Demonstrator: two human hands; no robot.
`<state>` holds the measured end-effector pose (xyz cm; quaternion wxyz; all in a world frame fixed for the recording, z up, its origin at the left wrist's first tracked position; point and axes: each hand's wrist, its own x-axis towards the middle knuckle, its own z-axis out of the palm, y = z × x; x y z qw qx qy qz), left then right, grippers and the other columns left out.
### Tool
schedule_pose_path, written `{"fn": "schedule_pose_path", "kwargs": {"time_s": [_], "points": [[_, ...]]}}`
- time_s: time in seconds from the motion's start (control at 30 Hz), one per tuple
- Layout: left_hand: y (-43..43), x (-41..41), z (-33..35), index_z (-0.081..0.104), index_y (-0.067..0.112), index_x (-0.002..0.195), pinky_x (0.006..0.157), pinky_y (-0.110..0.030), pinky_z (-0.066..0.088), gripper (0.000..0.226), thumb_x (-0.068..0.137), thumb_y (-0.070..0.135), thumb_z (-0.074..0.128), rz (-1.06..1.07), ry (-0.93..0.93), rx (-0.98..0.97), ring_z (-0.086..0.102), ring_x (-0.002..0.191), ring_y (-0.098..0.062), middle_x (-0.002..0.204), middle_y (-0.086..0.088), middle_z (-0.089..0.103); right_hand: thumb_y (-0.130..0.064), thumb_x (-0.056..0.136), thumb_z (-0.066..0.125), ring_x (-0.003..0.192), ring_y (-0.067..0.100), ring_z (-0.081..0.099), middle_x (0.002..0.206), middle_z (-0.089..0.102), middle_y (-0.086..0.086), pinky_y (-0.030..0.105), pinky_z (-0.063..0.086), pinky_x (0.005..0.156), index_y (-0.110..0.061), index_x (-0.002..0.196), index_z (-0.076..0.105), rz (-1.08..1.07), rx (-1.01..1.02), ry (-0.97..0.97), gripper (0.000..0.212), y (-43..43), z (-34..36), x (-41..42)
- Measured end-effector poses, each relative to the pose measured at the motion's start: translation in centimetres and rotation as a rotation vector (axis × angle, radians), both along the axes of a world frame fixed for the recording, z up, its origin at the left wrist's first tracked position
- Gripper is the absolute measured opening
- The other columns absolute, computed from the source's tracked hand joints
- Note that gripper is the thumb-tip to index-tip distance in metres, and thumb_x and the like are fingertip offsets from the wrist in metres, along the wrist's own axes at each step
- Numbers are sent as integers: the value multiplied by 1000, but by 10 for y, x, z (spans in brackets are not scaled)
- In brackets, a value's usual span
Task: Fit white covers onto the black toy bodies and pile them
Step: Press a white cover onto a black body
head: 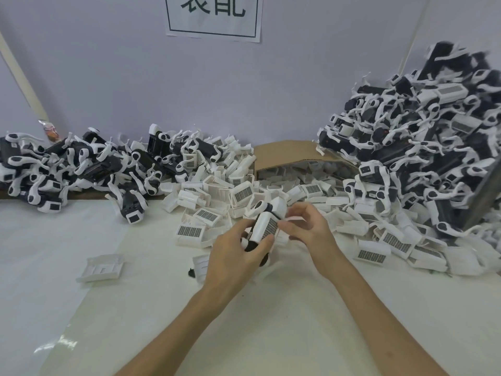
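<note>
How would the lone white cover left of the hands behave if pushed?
The lone white cover looks like a thin hollow shell, so probably light and stiff. Lying flat on the smooth table, it would likely slide, not roll.

Seen from a single wide-angle camera on the person's head, the white-covered table (54, 240) is viewed forward and down, facing the pale wall (108, 77) behind it. Both bare forearms enter from the bottom edge, and the left hand (238, 256) and right hand (306, 226) meet on a toy (267, 223) just below centre, close to the lens. A heap of toys (81, 164) reaches the left edge, a taller heap (420, 137) the right. The top edge cuts the paper sign (214, 14).
</note>
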<state>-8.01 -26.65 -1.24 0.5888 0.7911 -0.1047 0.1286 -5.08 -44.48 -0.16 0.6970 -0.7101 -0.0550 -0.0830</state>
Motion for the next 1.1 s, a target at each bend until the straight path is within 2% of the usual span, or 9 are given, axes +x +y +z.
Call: {"fn": "schedule_pose_path", "kwargs": {"time_s": [0.1, 0.23, 0.37, 0.6, 0.77, 0.83, 0.9, 0.97, 1.1], "points": [[1, -2, 1, 72, 29, 107, 62, -43, 60, 42, 74, 54, 65, -41, -8, -13, 68, 69, -7, 82, 14, 72, -27, 79, 71, 95, 13, 67, 117, 69, 4, 24, 52, 74, -23, 127, 61, 198, 8, 41, 49, -4, 3, -3], [3, -2, 2, 70, 28, 96, 47, -29, 47, 23, 85, 48, 65, -20, -40, -155, 55, 50, -8, 60, 6, 66, -23, 84, 66, 85, 12, 60, 102, 69, 0, 23, 46, 63, -22, 126, 65, 302, -5, 60, 42, -10, 4, -4], [15, 7, 8, 71, 21, 89, 49, -25, 48, 30, 103, 40, 52, 83, 31, -324, 66, 61, -4, 78, 5, 73, -19, 86, 64, 71, 15, 56, 106, 70, 6, 25, 47, 57, -19, 125, 67, 431, 4, 152, 38, -14, 8, -6], [25, 21, 8, 67, 12, 91, 53, -33, 42, 32, 107, 25, 41, 210, 46, -430, 56, 61, -17, 87, -8, 70, -24, 85, 68, 60, 11, 58, 80, 65, 3, 20, 48, 48, -6, 108, 70, 296, 25, 185, 30, -31, 57, 4], [24, 24, 7, 67, 12, 90, 53, -32, 40, 33, 107, 19, 40, 172, 20, -441, 55, 59, -20, 83, -9, 69, -25, 100, 60, 82, -2, 66, 104, 62, 3, 14, 55, 74, -5, 126, 54, -156, 364, -140, 33, -91, 195, 42], [19, 22, 3, 67, 13, 88, 53, -31, 39, 34, 107, 17, 39, 163, 7, -415, 55, 57, -20, 82, -9, 69, -33, 101, 59, 100, 11, 68, 130, 54, 13, 29, 56, 93, -12, 145, 38, -171, 528, -213, 53, -113, 245, 58], [16, 22, 1, 67, 13, 88, 53, -31, 38, 34, 107, 15, 40, 146, 2, -397, 55, 55, -17, 82, -9, 69, -36, 99, 60, 109, 28, 64, 145, 43, 19, 42, 53, 98, -14, 152, 30, -249, 354, -129, 65, -121, 267, 67], [13, 22, 1, 67, 12, 88, 53, -31, 38, 33, 107, 13, 40, 123, 2, -385, 55, 52, -13, 81, -9, 69, -25, 99, 61, 99, 23, 68, 138, 53, 15, 35, 57, 84, -15, 151, 32, -360, 52, -126, 60, -111, 252, 67], [10, 18, 2, 67, 14, 87, 57, -33, 40, 30, 105, 10, 44, 112, -34, -334, 56, 62, -23, 80, -4, 69, -16, 95, 60, 79, 6, 72, 111, 69, 1, 17, 52, 64, -24, 127, 56, -410, -145, -195, 32, -75, 149, 41]]}}
